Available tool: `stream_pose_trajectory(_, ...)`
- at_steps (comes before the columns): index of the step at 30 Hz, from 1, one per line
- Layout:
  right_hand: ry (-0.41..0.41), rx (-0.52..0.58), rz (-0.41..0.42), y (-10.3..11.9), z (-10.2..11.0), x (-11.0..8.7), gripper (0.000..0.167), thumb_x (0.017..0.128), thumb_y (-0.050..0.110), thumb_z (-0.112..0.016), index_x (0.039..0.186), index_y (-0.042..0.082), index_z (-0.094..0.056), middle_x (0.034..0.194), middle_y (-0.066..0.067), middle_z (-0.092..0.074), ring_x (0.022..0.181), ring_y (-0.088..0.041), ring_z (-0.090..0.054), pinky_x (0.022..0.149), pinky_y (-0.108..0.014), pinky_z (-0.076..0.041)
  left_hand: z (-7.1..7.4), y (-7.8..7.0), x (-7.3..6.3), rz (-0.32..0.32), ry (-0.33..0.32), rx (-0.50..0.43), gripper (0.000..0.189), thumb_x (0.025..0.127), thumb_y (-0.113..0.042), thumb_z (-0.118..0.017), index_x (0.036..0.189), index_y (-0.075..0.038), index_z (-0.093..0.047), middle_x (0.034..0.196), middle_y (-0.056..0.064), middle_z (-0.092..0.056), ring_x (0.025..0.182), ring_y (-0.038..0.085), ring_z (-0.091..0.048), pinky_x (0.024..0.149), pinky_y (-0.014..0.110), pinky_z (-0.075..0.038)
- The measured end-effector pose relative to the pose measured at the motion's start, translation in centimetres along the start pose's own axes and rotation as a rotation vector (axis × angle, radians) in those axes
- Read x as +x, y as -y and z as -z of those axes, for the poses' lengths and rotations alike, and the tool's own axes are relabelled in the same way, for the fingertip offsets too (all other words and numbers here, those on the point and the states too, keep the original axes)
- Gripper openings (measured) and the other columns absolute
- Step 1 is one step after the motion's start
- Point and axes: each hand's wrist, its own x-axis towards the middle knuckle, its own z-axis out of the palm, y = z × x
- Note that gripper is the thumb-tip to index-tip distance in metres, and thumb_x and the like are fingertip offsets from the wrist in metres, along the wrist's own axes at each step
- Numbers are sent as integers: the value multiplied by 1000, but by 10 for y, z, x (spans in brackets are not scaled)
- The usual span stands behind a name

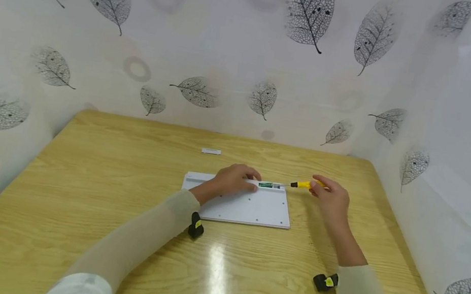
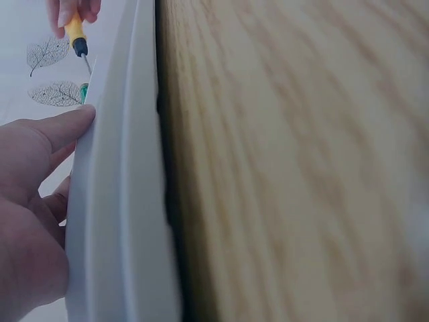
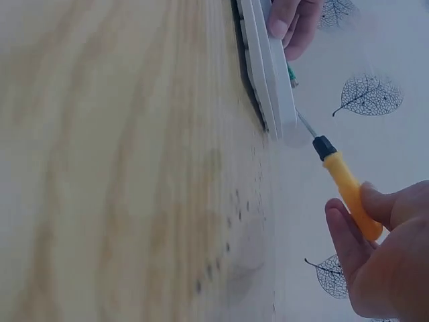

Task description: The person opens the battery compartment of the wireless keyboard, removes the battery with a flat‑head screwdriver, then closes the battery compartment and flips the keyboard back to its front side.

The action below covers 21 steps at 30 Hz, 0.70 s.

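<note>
Standing here, I see the left hand (image 1: 232, 179), fingers clamped on the white keyboard (image 1: 248, 213) lying mid-surface (image 1: 47, 199). The right hand (image 1: 332, 201) pinches a yellow screwdriver (image 1: 302, 184) near the green battery (image 1: 265, 184). Only the head view shows the small white cover (image 1: 211, 151) beyond the keyboard's far edge; bare wood spreads widely leftward.
</note>
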Motion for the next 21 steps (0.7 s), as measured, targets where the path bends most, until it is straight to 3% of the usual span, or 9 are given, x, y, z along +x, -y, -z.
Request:
stream_pose_trajectory(3, 121, -133, 2, 0, 13, -2, 43, 101, 29, -63, 134, 1, -64, 127, -21, -64, 89, -17, -73, 81, -29, -60, 0, 1, 0, -5, 1, -5, 31, 95, -36, -70, 125, -28, -70, 117, -5, -67, 107, 14, -60, 94, 41, -47)
stream_pose_trajectory(5, 196, -189, -8, 1, 19, -3, 43, 101, 29, -63, 134, 1, -63, 117, -23, -66, 84, -21, -70, 72, -26, -59, 0, 1, 0, -5, 0, -7, 31, 95, -36, -71, 125, -28, -70, 117, -5, -67, 107, 14, -60, 94, 41, -47)
stream_pose_trajectory(9, 319, -300, -45, 0, 25, -4, 42, 100, 27, -65, 134, 3, -64, 110, -22, -67, 76, -22, -57, 61, -25, -48, 0, 2, 0, 0, -1, -6, 32, 95, -36, -71, 125, -28, -70, 117, -5, -67, 107, 13, -60, 93, 40, -47)
stream_pose_trajectory(15, 410, -444, 18, -1, 25, -4, 39, 98, 25, -68, 130, 3, -67, 128, -24, -66, 99, -28, -59, 79, -32, -48, 0, 1, -1, 8, -6, 1, 32, 95, -36, -71, 125, -28, -70, 117, -5, -67, 104, 13, -60, 91, 39, -47)
stream_pose_trajectory(21, 446, -479, 44, -3, 24, -5, 38, 98, 24, -67, 128, 1, -67, 117, -21, -68, 94, -26, -57, 78, -33, -47, -1, 1, 0, 16, -11, 6, 32, 94, -36, -71, 125, -28, -70, 116, -5, -67, 105, 13, -60, 91, 39, -47)
